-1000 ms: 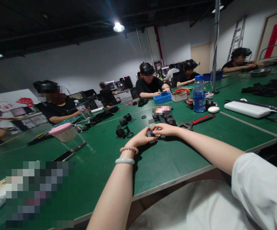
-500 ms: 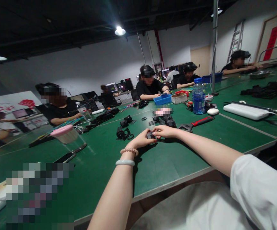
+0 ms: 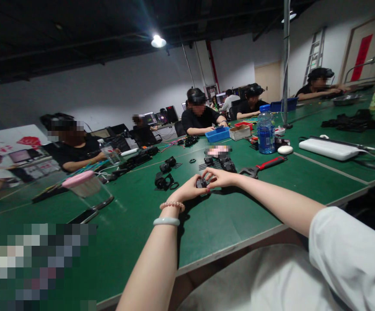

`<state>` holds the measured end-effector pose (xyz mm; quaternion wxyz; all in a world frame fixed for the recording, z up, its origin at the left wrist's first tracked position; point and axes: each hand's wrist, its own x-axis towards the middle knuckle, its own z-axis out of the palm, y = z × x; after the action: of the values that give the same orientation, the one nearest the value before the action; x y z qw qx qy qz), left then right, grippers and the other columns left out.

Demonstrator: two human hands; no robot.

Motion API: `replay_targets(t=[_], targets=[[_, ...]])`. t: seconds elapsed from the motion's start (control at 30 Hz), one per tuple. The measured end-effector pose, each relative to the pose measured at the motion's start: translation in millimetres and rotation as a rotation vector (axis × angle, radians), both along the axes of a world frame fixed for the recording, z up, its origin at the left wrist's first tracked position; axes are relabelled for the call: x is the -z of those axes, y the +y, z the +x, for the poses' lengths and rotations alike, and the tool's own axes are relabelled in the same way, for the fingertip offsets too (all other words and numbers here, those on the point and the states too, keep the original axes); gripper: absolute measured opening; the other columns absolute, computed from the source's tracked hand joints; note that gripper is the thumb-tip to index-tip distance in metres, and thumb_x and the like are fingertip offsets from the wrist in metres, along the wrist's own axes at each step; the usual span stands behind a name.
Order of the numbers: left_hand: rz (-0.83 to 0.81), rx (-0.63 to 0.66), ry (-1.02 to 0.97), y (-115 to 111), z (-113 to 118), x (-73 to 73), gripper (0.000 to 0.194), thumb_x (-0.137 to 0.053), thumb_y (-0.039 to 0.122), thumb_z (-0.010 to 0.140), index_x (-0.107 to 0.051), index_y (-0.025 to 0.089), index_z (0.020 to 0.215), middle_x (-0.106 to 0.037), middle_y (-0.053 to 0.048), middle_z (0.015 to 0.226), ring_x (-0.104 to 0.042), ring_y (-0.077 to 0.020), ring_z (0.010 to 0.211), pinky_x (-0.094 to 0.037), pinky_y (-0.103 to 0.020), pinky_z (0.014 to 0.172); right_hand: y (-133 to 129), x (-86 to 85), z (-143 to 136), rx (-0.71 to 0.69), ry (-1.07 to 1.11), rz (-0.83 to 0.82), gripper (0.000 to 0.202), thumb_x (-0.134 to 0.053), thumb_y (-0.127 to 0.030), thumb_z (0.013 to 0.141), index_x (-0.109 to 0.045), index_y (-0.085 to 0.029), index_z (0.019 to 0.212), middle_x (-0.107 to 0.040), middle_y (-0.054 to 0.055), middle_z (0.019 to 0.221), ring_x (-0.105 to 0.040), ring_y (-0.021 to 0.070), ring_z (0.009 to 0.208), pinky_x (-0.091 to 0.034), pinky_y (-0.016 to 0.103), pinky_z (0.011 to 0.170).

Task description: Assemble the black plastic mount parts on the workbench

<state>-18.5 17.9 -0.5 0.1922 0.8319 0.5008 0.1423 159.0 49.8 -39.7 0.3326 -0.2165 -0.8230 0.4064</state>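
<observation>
Between my two hands is a small black plastic part (image 3: 201, 183), held just over the green table (image 3: 239, 220). My left hand (image 3: 187, 188) grips it from the left, thumb and fingers closed round its side. From the right, my right hand (image 3: 219, 178) has its fingers curled onto the same part, which they partly cover. Left of my hands lie black ring-like parts (image 3: 164, 182) with a loose ring (image 3: 174, 185). Beyond my right hand sit more black parts (image 3: 227, 164). An adjustable wrench (image 3: 267, 165) with a red and black handle lies right of them.
A blue water bottle (image 3: 266, 131), a white power bank (image 3: 328, 149) and a round white object (image 3: 285, 150) stand or lie to the right. Blue bin (image 3: 217, 134) and small box (image 3: 239, 132) are farther back. A pink-lidded container (image 3: 79, 183) is at left. Several people sit around the table.
The view has shifted slightly, so most things appear a little farther left. Fingers of my right hand have lifted and spread a bit around the black part; both hands stay on it.
</observation>
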Motion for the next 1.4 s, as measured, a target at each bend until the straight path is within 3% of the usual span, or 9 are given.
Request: replay_targets(t=[1.4], targets=[[-0.036, -0.019, 0.021, -7.1, 2.7, -5.7, 0.052, -0.055, 0.048, 0.055, -0.044, 0.015, 0.094, -0.048, 0.000, 0.079, -0.044, -0.0137, 0.070, -0.035, -0.022, 0.059, -1.4, -0.8, -0.5, -0.008, -0.036, -0.002, 0.036, -0.056, -0.027, 0.068, -0.042, -0.019, 0.099, -0.051, -0.001, 0.075, -0.052, 0.0074, 0.059, -0.043, 0.022, 0.058]])
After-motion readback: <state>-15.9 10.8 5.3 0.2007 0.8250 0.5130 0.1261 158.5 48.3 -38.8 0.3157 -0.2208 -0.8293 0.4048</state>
